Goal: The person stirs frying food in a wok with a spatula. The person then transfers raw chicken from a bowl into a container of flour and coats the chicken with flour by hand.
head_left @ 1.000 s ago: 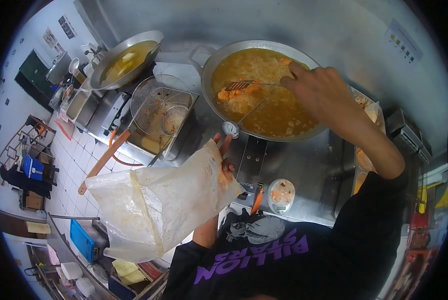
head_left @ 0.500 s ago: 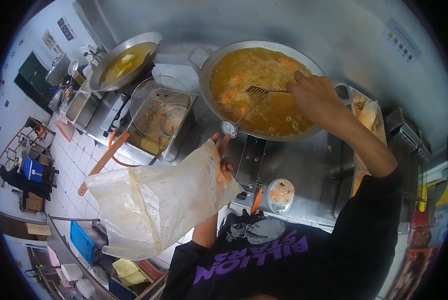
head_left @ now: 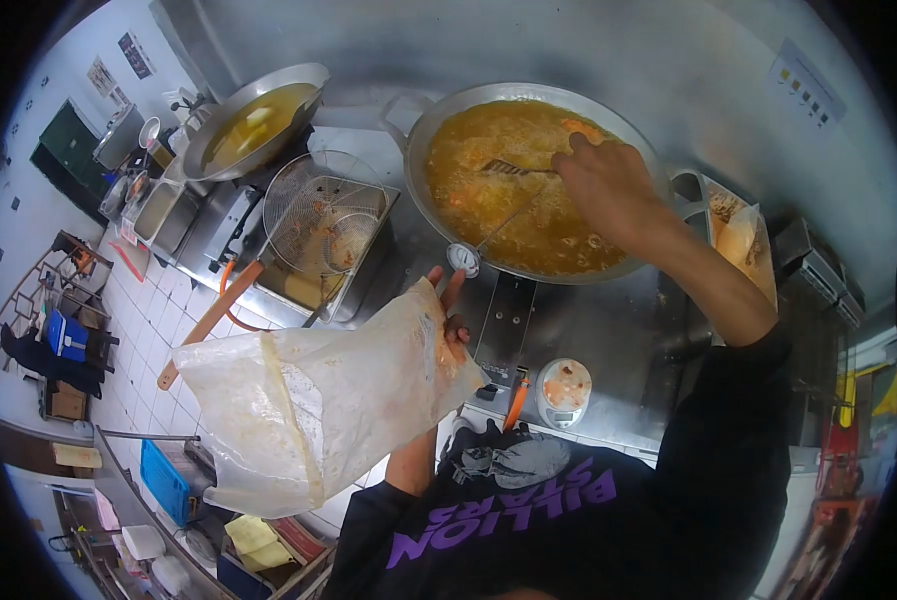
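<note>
My right hand (head_left: 609, 190) is closed on the handle of a slotted metal utensil (head_left: 509, 168), whose head touches the bubbling oil in a large round pan (head_left: 416, 190). Orange fried pieces (head_left: 584, 129) show in the oil. My left hand (head_left: 453, 312) holds a translucent plastic bag (head_left: 329, 400) below the pan, its fingers partly hidden by the bag. Between the bag and the pan, a dial thermometer (head_left: 463, 258) rests at the pan's near rim with its stem reaching over the oil.
Left of the pan, wire strainers (head_left: 319, 205) lie over a metal tray (head_left: 377, 235). Behind them stands a second pan (head_left: 314, 80) of oil. A small white scale (head_left: 565, 392) sits at the counter's front edge. A tray with breading (head_left: 764, 265) is at the right.
My right hand has moved left over the pan, after shifting the utensil back and forth through the oil. The left hand and the bag have hardly moved.
</note>
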Motion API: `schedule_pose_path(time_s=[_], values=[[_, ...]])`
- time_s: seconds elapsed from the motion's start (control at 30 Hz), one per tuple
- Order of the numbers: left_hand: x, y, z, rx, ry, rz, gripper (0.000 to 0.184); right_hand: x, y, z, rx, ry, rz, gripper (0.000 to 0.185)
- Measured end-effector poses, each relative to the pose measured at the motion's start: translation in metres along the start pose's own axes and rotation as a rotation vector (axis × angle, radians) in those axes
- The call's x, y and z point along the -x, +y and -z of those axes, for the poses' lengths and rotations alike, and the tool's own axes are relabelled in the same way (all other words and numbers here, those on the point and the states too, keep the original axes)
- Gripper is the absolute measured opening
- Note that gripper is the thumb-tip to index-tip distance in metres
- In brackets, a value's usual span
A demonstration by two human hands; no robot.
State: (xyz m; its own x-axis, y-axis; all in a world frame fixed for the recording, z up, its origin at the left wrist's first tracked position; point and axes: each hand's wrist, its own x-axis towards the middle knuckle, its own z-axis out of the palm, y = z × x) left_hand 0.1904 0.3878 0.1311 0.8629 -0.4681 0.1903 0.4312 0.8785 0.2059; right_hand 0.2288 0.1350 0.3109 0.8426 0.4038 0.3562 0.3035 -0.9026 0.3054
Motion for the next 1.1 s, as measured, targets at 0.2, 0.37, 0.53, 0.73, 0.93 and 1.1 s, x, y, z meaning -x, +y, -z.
schedule_pose_path(time_s=[0.2, 0.37, 0.53, 0.73, 0.93, 1.1], values=[[0.0, 0.002, 0.004, -0.059, 0.002, 0.014, 0.07, 0.015, 0.023, 0.059, 0.067, -0.092, -0.242, 0.019], [-0.003, 0.003, 0.005, -0.008, 0.008, 0.036, 0.07, 0.056, 0.07, 0.092, 0.089, -0.24, -0.457, 0.017], [-0.002, 0.003, 0.005, -0.017, 0.036, 0.042, 0.07, 0.093, 0.138, 0.071, -0.094, -0.498, -0.616, 0.023], [-0.003, 0.003, 0.012, -0.024, 0.011, 0.059, 0.068, 0.115, 0.151, 0.067, -0.337, -0.629, -0.723, 0.031], [-0.003, 0.004, 0.009, -0.011, 0.008, 0.06, 0.067, 0.099, 0.124, 0.069, -0.268, -0.771, -0.735, 0.031], [-0.003, 0.002, 0.011, 0.026, -0.02, 0.052, 0.066, 0.088, 0.112, 0.049, 0.026, -0.912, -0.465, 0.032]])
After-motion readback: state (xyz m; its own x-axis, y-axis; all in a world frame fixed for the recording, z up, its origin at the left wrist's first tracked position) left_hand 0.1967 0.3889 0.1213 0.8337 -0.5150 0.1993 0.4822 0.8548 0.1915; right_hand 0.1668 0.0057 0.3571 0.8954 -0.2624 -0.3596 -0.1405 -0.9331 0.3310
